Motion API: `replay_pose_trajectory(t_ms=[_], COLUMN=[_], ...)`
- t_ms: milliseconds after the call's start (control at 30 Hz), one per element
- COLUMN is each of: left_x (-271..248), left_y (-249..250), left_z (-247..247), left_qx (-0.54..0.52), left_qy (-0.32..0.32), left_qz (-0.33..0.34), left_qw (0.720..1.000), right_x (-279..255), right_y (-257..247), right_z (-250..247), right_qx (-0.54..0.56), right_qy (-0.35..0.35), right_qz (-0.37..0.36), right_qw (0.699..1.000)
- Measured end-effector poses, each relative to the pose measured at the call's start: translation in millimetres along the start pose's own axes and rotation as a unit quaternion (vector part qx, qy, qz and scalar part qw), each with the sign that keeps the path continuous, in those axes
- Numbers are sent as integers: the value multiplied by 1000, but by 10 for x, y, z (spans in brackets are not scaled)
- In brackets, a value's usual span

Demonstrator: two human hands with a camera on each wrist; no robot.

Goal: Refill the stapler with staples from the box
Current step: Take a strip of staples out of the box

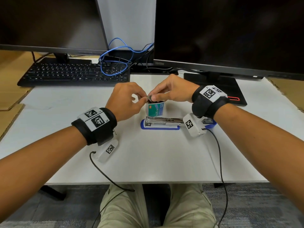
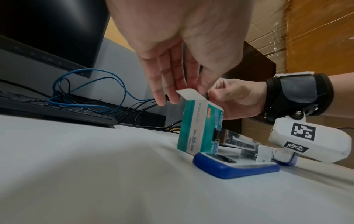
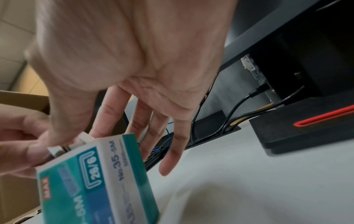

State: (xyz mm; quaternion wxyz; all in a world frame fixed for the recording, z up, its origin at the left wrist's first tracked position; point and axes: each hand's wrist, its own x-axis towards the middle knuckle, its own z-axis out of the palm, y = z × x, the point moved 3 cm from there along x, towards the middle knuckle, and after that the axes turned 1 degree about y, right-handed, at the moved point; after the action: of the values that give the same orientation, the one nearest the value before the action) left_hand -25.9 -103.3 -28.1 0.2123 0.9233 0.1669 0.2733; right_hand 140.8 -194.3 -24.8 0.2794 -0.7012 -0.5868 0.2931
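Stapler (image 1: 162, 123) lies opened flat on our white desk (image 1: 148, 158), just below the centre of the head view, its blue base toward us and the metal magazine bare. Directly above it in the frame the staple box (image 1: 155, 109) stands upright, green and white, its top flap lifted. Our left hand (image 1: 126, 102) pinches something at the box mouth between thumb and forefinger, the other fingers hanging straight behind the flap in the left wrist view. Our right hand (image 1: 171, 91) meets it there, thumb and forefinger nipping a small grey strip of staples (image 1: 150, 97), though the blur keeps us from being sure how much is out of the box. A keyboard (image 1: 74, 74) sits at upper left, with blue cable (image 1: 115, 63) looped beside it.
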Motion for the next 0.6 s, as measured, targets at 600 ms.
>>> replay_pose_trajectory(t_ms=[600], left_x=[122], left_y=[142], left_z=[-164], left_qx=[-89], left_qy=[112], left_qz=[-44], left_qw=[989], right_x=[-98], right_y=[-206], right_z=[-120], right_qx=[-61], right_qy=[103], right_qz=[-62], right_qw=[991])
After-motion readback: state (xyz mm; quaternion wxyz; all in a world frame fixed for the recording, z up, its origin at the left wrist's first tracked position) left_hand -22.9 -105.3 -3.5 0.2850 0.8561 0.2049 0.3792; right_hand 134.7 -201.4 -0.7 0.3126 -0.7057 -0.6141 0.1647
